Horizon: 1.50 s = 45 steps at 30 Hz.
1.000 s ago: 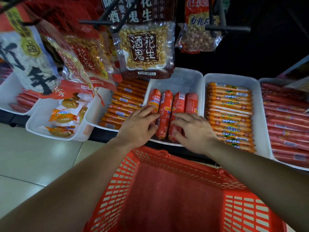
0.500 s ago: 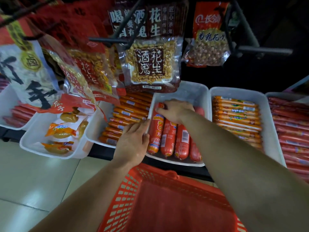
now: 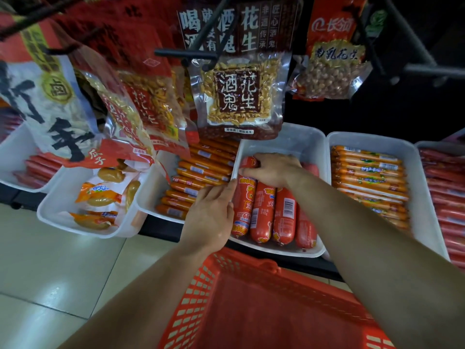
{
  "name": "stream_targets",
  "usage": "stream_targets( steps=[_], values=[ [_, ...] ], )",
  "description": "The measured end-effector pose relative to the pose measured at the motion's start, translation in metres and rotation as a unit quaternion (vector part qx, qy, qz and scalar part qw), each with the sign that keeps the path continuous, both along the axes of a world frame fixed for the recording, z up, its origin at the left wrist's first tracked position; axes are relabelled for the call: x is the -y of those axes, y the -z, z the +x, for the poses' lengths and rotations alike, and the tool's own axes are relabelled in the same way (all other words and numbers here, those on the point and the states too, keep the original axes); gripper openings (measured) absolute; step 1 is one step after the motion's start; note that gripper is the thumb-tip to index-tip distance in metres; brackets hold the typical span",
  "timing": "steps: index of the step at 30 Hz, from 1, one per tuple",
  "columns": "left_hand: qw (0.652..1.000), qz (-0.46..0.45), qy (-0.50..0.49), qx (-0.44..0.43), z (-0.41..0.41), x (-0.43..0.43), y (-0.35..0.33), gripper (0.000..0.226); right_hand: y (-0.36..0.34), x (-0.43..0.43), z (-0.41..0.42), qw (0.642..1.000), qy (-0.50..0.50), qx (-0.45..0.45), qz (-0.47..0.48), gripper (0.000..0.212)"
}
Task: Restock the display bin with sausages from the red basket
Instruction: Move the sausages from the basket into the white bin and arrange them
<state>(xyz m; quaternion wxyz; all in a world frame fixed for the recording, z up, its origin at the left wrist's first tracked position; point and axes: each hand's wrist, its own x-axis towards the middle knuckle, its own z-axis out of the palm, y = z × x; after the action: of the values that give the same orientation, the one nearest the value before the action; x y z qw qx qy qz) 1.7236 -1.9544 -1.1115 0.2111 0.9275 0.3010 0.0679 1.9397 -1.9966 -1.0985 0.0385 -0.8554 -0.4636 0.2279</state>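
Observation:
Several thick red sausages (image 3: 263, 212) lie side by side, lengthwise, in the white display bin (image 3: 304, 142). My right hand (image 3: 273, 168) lies over their far ends, its fingers curled round the top of the leftmost sausage. My left hand (image 3: 210, 216) rests with straight fingers on the bin's left rim, touching the leftmost sausage's side. The red basket (image 3: 251, 308) sits just below the bin, close to me; I see nothing inside it.
A white bin of thin orange sausages (image 3: 198, 182) adjoins on the left, another bin of orange sausages (image 3: 370, 182) on the right. Further right are red sausages (image 3: 445, 192). Peanut bags (image 3: 239, 94) hang on hooks just above the bins. Tiled floor (image 3: 50, 268) is at lower left.
My right hand went from the sausages' near ends to their far ends. The sausages now lie straighter in a row. My left hand shifted to the bin's left rim. The view moved closer.

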Motion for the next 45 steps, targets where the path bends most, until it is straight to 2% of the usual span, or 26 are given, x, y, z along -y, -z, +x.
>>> stream_targets(
  steps=[4,7,10,15,19,25,42,45],
  values=[
    [1.000,0.006,0.005,-0.012,0.000,-0.001,0.000,0.055,-0.004,0.004,0.009,0.998,-0.001,-0.055,0.003,0.071],
    [1.000,0.001,0.005,-0.014,0.001,-0.001,0.000,0.055,-0.004,0.016,0.019,0.999,-0.032,0.014,-0.010,0.074],
    [1.000,0.000,0.003,-0.014,0.000,-0.001,0.000,0.056,-0.002,0.040,0.034,0.995,-0.012,0.091,-0.039,0.078],
    [1.000,-0.009,-0.002,-0.017,0.000,-0.001,0.000,0.056,0.006,0.062,0.031,0.991,-0.026,0.128,0.003,0.062],
    [1.000,-0.007,0.000,-0.015,0.001,-0.001,0.001,0.056,0.009,0.062,0.029,0.986,-0.029,0.160,0.024,0.067],
    [1.000,-0.006,-0.001,-0.011,0.001,-0.001,0.000,0.056,0.014,0.060,0.028,0.988,-0.022,0.155,0.004,0.085],
    [1.000,-0.015,0.002,-0.004,0.000,-0.002,-0.001,0.055,0.011,0.061,0.027,0.990,-0.016,0.141,0.018,0.077],
    [1.000,-0.019,-0.002,0.001,0.000,-0.002,-0.001,0.055,0.011,0.060,0.020,0.993,-0.024,0.112,0.016,0.078]
  ],
)
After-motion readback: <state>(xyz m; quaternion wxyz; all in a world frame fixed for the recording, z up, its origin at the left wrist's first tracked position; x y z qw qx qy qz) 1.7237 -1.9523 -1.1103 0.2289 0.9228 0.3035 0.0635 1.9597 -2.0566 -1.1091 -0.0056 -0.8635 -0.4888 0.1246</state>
